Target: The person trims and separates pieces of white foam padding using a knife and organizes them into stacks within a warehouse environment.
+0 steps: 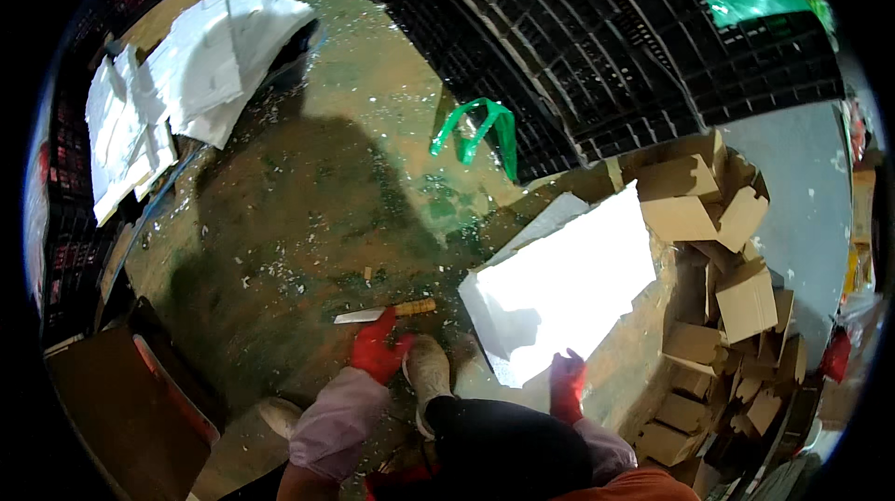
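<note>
Kitchen-type knife (414,308) on the floor (308,203), well in from its left edge: long axis crosswise at the fingertips of the left hand (377,350), the nearer (thumb apart, grip unclear); right hand (567,384), beside the white foam sheet (573,277), grip likewise indeterminate.

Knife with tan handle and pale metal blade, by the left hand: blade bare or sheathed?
Bare: the knife shows its pale blade uncovered, left of the red-gloved left hand's fingertips.

no readable words, numbers or signs, none on the white sheet (583,277) at near right, cardboard boxes (679,179) at right, far black crates (559,44)
</note>
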A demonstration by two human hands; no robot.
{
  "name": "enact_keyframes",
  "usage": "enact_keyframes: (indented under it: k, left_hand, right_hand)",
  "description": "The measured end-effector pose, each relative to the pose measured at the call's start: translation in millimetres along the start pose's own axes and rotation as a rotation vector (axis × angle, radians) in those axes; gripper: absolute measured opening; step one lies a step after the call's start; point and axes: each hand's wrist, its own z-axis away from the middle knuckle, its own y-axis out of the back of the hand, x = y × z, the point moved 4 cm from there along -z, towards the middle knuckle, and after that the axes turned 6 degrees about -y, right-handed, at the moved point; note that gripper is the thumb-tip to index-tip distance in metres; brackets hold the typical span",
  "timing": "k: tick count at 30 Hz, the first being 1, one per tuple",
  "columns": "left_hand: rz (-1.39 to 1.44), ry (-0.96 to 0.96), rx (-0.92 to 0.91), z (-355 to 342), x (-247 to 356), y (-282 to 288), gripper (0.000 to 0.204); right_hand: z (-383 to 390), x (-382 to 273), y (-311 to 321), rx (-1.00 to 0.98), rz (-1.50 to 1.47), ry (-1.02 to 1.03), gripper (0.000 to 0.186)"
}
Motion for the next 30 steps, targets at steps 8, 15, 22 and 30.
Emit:
enact_keyframes:
  k: [8,15,22,30]
  left_hand:
    - [-0.106,-0.166,-0.132,-89,54,-102,0.089]
    - [0.072,-0.381,-0.513,-64,130,-109,0.079]
    - [-0.232,-0.378,-0.402,-80,54,-24,0.059]
    - [-0.216,-0.298,0.06,-32,189,175,0.078]
  right_hand:
    - [-55,79,-31,-0.612,-0.783,-0.918,0.055]
    - [-43,66,7,-0.638,-1.144,-0.626,0.08]
    - [-27,44,202,0.594,-0.223,-0.062,0.041]
    - [22,-78,337,0.597,0.606,0.562,0.048]
